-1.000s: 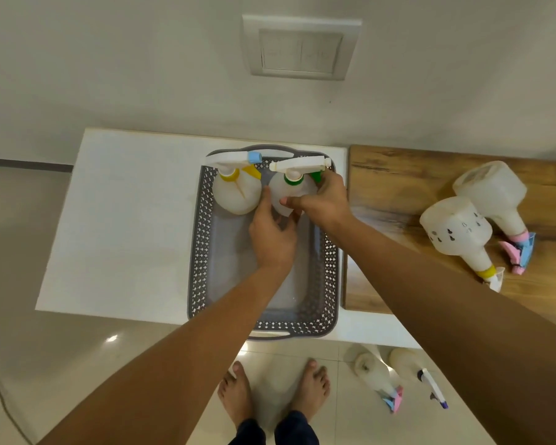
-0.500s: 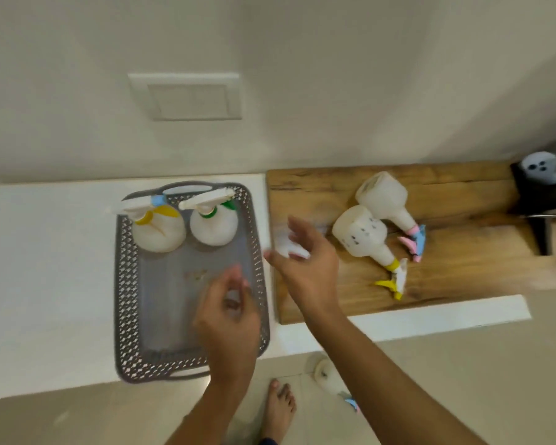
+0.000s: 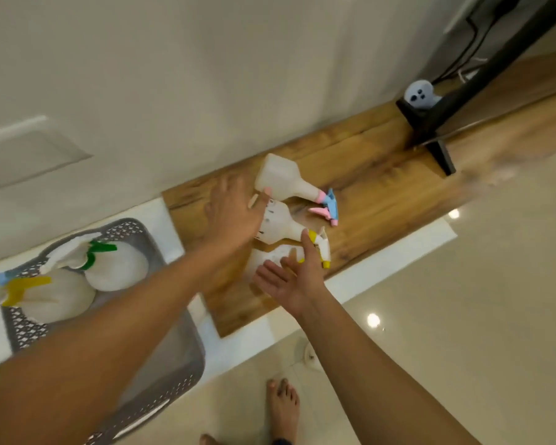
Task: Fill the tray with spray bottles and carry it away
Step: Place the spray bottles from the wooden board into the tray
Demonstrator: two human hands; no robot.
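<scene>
The grey perforated tray [image 3: 180,374] sits on the white counter at lower left and holds two upright white spray bottles, one with a green collar [image 3: 116,271] and one with a yellow collar [image 3: 55,300]. Two more white bottles lie on the wooden board: a pink-and-blue-nozzled one [image 3: 286,184] and a yellow-nozzled one [image 3: 278,226]. My left hand [image 3: 235,213] is spread open over the base of the yellow-nozzled bottle. My right hand [image 3: 297,277] is open with its fingers at that bottle's neck and nozzle.
The wooden board [image 3: 382,187] runs along the wall on the white counter [image 3: 382,261]. A black stand [image 3: 437,123] with a small white device [image 3: 419,94] stands at the board's far right. A bare foot [image 3: 283,409] shows on the glossy tiled floor below.
Both hands have left the tray and moved right to the bottles lying on the wooden board. The view has swung right and tilted.
</scene>
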